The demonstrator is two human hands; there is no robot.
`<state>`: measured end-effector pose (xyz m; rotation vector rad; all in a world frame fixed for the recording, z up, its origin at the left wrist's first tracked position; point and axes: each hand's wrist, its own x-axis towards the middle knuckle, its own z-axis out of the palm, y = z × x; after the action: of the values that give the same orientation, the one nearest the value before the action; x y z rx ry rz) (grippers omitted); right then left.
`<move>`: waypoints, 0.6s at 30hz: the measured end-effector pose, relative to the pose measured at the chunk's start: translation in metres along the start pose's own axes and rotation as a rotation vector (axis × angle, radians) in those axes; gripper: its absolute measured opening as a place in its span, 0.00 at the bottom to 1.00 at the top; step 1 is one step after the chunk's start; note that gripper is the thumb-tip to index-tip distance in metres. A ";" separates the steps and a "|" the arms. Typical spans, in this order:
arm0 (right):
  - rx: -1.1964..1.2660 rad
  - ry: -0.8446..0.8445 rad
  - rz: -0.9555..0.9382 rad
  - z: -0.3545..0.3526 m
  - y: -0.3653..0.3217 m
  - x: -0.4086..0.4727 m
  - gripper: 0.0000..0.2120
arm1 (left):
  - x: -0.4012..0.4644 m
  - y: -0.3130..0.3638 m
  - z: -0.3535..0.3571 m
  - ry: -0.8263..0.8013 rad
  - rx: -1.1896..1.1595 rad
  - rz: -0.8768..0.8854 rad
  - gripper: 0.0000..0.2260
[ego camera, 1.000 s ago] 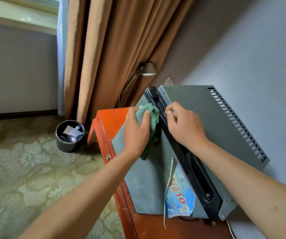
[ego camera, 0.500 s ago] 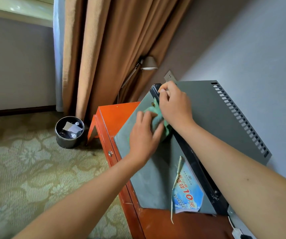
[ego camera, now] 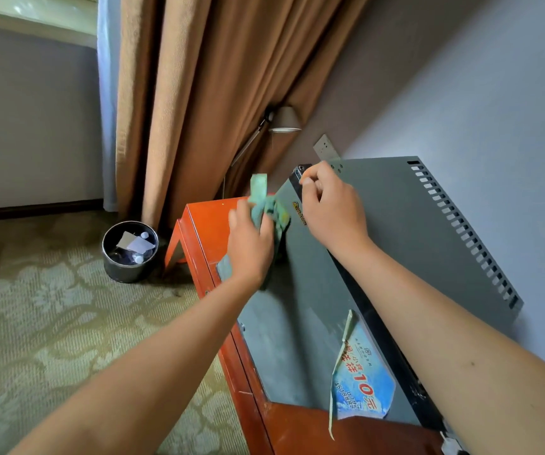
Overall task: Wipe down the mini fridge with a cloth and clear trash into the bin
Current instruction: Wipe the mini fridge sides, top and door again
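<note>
A grey mini fridge (ego camera: 395, 231) stands on an orange surface (ego camera: 205, 218), its door running lengthwise away from the person; the left hand (ego camera: 249, 246) grips a green cloth (ego camera: 269, 208) against the door's far end, while the right hand (ego camera: 331, 208) pinches its far top corner.

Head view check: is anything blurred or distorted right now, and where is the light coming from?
Head view: the left hand and green cloth are motion-blurred; the right hand on the fridge is sharper. Wide-angle lens tilts and bends the walls and curtain. Soft daylight from the upper left; no harsh glare.
</note>
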<state>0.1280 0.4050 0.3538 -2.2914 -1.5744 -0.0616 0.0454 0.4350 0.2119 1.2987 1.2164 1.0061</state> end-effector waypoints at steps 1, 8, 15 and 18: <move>-0.019 -0.008 -0.008 0.001 0.000 0.000 0.06 | -0.015 -0.022 -0.001 -0.043 0.043 -0.078 0.05; -0.084 -0.015 -0.039 0.002 -0.002 -0.003 0.05 | -0.046 -0.027 -0.001 -0.123 -0.109 -0.224 0.02; -0.109 -0.029 -0.043 0.002 -0.004 -0.003 0.06 | 0.015 0.042 -0.003 0.032 -0.193 0.056 0.04; -0.130 -0.028 -0.035 0.003 -0.003 -0.002 0.06 | 0.002 -0.001 0.002 0.019 -0.153 -0.097 0.05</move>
<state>0.1237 0.4051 0.3512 -2.3719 -1.6695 -0.1457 0.0472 0.4370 0.2102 1.1041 1.1818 1.0229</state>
